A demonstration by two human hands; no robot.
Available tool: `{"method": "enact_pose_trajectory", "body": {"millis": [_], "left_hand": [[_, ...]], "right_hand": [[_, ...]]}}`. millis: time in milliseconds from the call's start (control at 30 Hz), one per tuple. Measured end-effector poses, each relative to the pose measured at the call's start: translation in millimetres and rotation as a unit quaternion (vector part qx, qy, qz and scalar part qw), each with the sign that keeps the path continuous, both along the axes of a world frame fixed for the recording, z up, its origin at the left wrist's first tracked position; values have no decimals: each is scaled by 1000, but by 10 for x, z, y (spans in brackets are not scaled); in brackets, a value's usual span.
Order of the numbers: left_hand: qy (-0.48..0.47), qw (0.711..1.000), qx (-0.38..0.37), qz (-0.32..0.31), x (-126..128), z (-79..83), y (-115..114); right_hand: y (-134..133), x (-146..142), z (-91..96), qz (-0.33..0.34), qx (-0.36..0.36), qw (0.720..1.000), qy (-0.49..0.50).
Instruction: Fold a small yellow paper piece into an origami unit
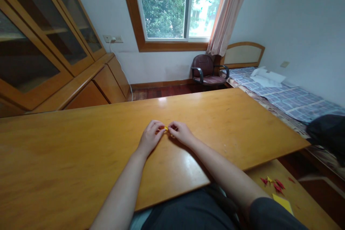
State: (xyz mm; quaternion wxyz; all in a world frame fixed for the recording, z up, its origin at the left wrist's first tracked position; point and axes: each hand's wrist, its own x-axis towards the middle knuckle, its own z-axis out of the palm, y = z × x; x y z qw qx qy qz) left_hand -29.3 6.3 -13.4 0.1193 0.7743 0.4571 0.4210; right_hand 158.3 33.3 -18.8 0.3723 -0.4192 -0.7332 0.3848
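Observation:
A small yellow piece of folded paper (166, 128) is pinched between my two hands, just above the middle of the wooden table (81, 151). My left hand (152, 136) grips its left side with thumb and fingertips. On the other side, my right hand (181, 132) holds it with bent fingers and thumb. The fingers cover much of the paper, so its full shape is hidden. Both forearms reach forward over the table's near edge.
A lower wooden surface (258, 172) at the right bears several small red folded pieces (279, 186), a yellow one (269, 179) and a yellow sheet (283, 203). Beyond the table stand an armchair (206, 70) and a bed (302, 100). A cabinet (88, 95) lines the left wall.

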Motion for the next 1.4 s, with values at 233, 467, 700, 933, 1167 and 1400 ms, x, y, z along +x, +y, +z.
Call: {"method": "enact_pose_trajectory", "body": {"millis": [233,467,700,933,1167,1400], "left_hand": [[-5,1000,-22,11,-9,-29,16],[-15,999,-40,8,6,-56,16],[-37,996,-76,9,6,-56,2],[-18,995,-100,12,1,-70,39],[-45,995,-82,15,-1,-57,52],[-64,996,-59,18,-15,-74,53]], "right_hand": [[43,39,-43,16,-46,997,66],[87,27,-103,3,-83,986,145],[80,8,-82,-5,-79,987,141],[68,20,-37,-17,35,999,26],[56,40,-15,-12,82,997,3],[44,33,-21,15,105,993,46]]}}
